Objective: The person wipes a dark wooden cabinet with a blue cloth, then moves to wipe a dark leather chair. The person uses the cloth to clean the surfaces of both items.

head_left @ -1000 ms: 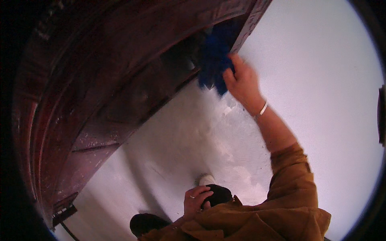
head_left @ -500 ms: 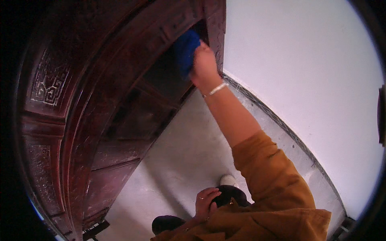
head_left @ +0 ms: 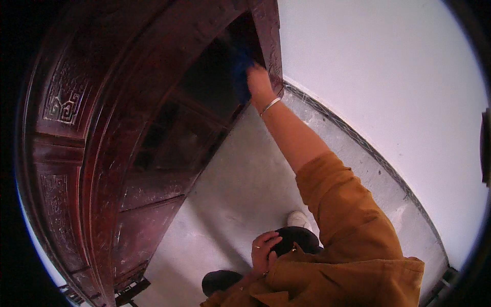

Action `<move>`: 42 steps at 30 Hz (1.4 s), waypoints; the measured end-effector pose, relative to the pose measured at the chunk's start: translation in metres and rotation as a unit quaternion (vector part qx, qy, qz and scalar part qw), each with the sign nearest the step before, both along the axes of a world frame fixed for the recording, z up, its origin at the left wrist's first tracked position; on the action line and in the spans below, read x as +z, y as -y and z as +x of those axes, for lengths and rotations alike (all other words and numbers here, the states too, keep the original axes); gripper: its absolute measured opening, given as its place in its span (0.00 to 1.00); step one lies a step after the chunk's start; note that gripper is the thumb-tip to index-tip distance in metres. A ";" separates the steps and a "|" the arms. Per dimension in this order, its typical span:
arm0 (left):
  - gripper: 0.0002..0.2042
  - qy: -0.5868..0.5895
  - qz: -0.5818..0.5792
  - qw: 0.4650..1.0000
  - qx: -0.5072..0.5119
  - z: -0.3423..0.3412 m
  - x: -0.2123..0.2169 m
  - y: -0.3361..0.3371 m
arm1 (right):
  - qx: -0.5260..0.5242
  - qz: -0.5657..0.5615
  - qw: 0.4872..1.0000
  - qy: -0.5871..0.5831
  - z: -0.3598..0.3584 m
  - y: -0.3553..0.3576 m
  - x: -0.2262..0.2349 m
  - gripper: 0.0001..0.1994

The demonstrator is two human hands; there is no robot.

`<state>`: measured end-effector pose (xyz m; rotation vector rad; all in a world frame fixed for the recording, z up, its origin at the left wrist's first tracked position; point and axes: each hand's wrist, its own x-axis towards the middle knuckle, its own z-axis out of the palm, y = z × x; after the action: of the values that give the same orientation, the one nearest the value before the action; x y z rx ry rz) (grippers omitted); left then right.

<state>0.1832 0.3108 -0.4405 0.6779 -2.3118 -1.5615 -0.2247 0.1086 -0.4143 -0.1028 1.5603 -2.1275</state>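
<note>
over at the far left, a carved panel catches a little light on the dark red-brown cabinet. moving right, we're into the shadowy recess low in its front, and here's the action: the blue cloth is at its right end, and it has gone dim! a second ago it hung bright and loose past the cabinet's edge, over the floor; now it's bunched in the shade, so the wiping, as it looks, has shifted onto the recessed part. the right hand has it, fingers closed around the bundle, though blur and shadow hide the tips, bracelet at the wrist. down below, the left hand hasn't left the dark-trousered knee, fingers loosely bent over it, holding nothing that shows. just above that knee, a pale shoe. then the mustard sleeve, a dark patterned strip along the wall's foot, and far right, the white wall.
</note>
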 end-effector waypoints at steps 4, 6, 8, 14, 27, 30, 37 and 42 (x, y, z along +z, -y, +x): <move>0.18 -0.007 0.010 1.000 0.007 0.007 -0.002 0.000 | -0.103 0.046 0.979 -0.168 0.005 0.001 -0.002 0.14; 0.20 -0.009 0.002 1.000 0.011 0.007 -0.003 0.001 | -0.033 -0.045 0.980 -0.191 -0.002 -0.005 0.007 0.13; 0.21 -0.003 0.003 1.000 0.018 0.003 -0.003 0.002 | 0.002 -0.133 0.971 -0.200 -0.014 -0.011 0.015 0.15; 0.22 0.017 0.033 0.999 0.016 -0.007 -0.007 0.005 | 0.056 -0.143 0.987 -0.051 -0.020 -0.006 -0.054 0.16; 0.21 0.036 0.001 0.998 0.058 -0.002 -0.012 0.002 | 0.105 0.110 0.981 -0.122 -0.031 -0.014 -0.307 0.21; 0.21 0.020 -0.004 0.996 0.087 0.007 -0.006 -0.005 | 0.055 0.235 0.940 -0.243 -0.032 -0.030 -0.308 0.19; 0.22 -0.033 -0.031 0.993 0.107 0.033 -0.008 -0.013 | 0.097 0.356 0.921 -0.127 -0.040 -0.082 -0.239 0.16; 0.21 -0.064 -0.011 0.994 0.091 0.038 -0.005 -0.022 | 0.103 -0.041 0.992 0.053 0.001 -0.050 -0.150 0.16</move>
<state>0.2213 0.3330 -0.4456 0.7376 -2.1092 -1.4518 -0.2239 0.1590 -0.5638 -0.1692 1.3421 -2.0004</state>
